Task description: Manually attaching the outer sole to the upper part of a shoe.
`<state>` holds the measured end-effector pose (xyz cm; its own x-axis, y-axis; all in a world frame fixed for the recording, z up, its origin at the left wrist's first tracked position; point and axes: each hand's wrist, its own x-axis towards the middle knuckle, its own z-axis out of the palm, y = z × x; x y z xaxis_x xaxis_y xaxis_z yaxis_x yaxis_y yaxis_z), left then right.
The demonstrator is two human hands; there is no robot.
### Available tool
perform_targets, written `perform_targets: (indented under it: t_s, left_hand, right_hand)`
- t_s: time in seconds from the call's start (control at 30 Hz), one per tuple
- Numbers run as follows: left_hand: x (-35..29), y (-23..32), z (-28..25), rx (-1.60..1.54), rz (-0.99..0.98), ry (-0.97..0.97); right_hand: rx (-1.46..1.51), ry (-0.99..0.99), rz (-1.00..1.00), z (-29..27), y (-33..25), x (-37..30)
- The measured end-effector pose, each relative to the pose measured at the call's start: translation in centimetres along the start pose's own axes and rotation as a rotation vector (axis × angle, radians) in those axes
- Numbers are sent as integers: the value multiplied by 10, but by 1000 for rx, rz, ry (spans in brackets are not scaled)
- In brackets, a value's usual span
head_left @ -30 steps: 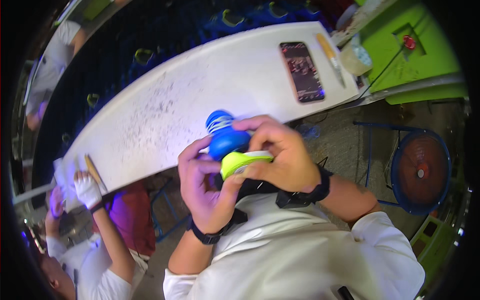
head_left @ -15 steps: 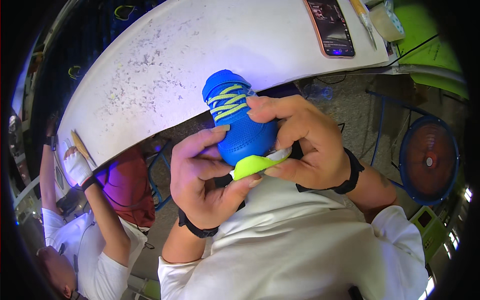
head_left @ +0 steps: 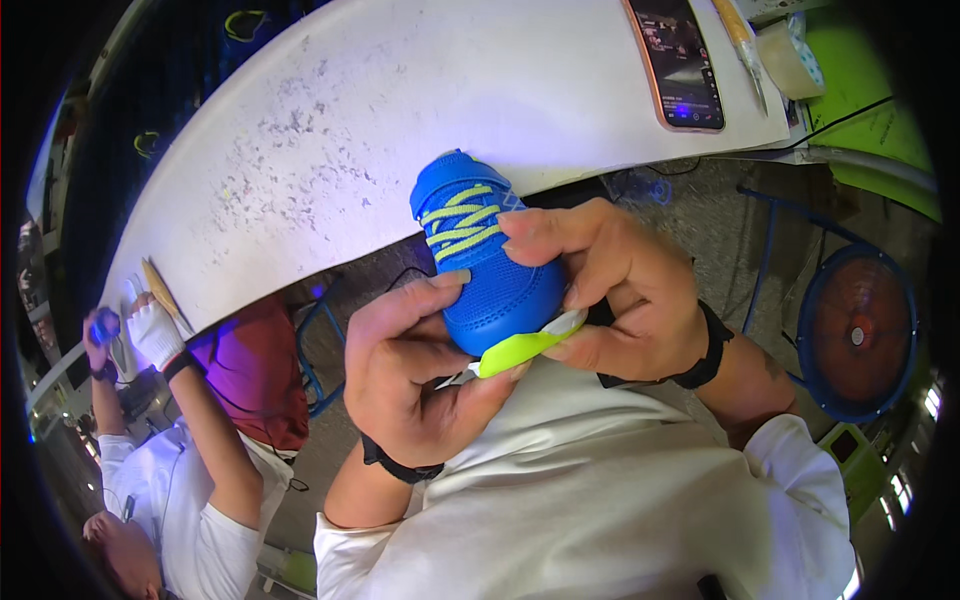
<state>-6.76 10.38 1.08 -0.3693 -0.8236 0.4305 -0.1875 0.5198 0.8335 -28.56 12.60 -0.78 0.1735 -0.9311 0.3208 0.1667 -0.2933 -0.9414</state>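
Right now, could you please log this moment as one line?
left hand: holding blue shoe, lime piece; right hand: holding both; phone: on white table

1. Blue shoe (head_left: pixel 500 290): textured upper, smooth toe cap with a stitched line, pale pattern on the side by the right hand (head_left: pixel 620 290).
2. Laces (head_left: pixel 462 222): yellow-green, criss-crossed over the front.
3. Pose: toe toward the wearer, collar away; held between left hand (head_left: pixel 415 365) and right hand, fingers on the upper, one hand each side.
4. Sole piece (head_left: pixel 518 351): bright yellow-green, whitish at both ends, up against the toe, thumbs on it. Can't tell if bonded.
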Motion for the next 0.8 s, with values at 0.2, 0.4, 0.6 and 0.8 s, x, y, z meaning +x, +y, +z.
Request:
perform_targets:
  t_s: [0.2, 0.4, 0.6, 0.8]
  left_hand:
    - [26, 3, 4, 90, 104, 12]
    - [42, 3, 17, 138, 125, -106]
    - [46, -24, 29, 112, 131, -144]
    - [71, -32, 33, 16, 138, -273]
  right_hand:
    - [-534, -165, 101, -25, -40, 19]
    - [-205, -91, -11, -16, -13, 36]
    - [-87, 74, 43, -31, 2, 29]
    - [106, 53, 133, -46, 0, 34]
